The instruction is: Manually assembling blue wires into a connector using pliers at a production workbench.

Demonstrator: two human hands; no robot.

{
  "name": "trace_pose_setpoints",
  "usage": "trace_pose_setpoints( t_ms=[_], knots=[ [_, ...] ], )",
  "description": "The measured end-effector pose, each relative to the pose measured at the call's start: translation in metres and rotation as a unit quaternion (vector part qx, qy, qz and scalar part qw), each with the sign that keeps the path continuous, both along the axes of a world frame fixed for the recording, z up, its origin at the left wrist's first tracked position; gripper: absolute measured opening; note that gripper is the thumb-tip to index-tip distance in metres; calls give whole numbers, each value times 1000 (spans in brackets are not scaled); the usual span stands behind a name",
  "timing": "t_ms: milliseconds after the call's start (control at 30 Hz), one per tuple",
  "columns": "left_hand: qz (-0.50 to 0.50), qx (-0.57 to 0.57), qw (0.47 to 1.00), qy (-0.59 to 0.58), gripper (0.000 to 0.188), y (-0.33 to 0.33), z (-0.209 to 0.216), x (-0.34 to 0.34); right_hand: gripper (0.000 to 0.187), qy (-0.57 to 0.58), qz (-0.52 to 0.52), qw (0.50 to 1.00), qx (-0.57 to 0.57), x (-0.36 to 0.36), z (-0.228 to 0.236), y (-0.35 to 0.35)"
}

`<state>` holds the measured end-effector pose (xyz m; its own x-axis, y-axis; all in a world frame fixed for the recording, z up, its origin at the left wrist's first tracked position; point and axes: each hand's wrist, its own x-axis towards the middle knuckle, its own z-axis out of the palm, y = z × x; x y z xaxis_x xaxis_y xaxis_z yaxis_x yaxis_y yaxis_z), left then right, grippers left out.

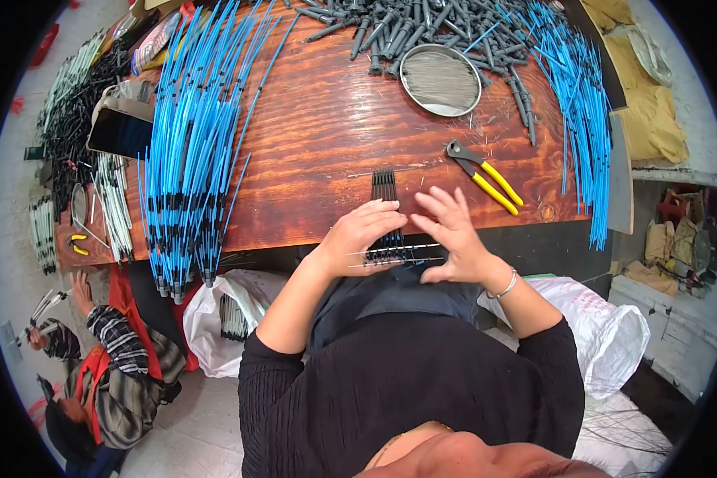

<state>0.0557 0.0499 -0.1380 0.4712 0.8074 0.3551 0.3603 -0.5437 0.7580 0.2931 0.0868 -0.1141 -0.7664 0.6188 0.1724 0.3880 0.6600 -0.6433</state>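
Observation:
A row of thin black rods (384,185) lies side by side at the table's near edge, its near part above my lap. Thin metal wires (406,252) run crosswise near the rods' near end. My left hand (358,239) grips the rods from the left, its fingers close together over them. To their right, my right hand (456,239) is spread, thumb apart from the fingers and nothing seen in it. Just beyond it lie end-cutting pliers (486,177) with yellow handles. The hands partly hide the rods' middle.
A round metal dish (440,80) full of thin wire pins stands far off, beside a heap of grey plastic pieces (406,28). Blue rods lie in a large bundle (187,151) at left and another (581,103) at right. At lower left, a person (119,358) handles pale rods.

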Motion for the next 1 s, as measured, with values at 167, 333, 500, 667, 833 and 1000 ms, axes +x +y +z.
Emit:
trace_pose_setpoints(
  t_ms=[167,333,500,667,833,1000],
  knots=[
    [-6,-4,1000,-30,56,-6,1,5,62,141,-13,979,-144,-40,0,-28],
    [23,-135,987,-84,58,-33,11,14,41,226,-63,955,-182,-62,7,-55],
    [26,4,997,-68,53,-51,46,25,26,276,-58,948,-149,-51,44,-73],
    [-5,-67,991,-116,37,-78,73,43,18,313,71,930,-182,-34,121,-83],
    [62,-142,962,-223,34,-103,28,57,15,351,18,890,-291,-38,73,-104],
    [95,-194,952,-215,31,-120,37,57,17,330,-21,875,-354,-37,60,-111]
  ],
)
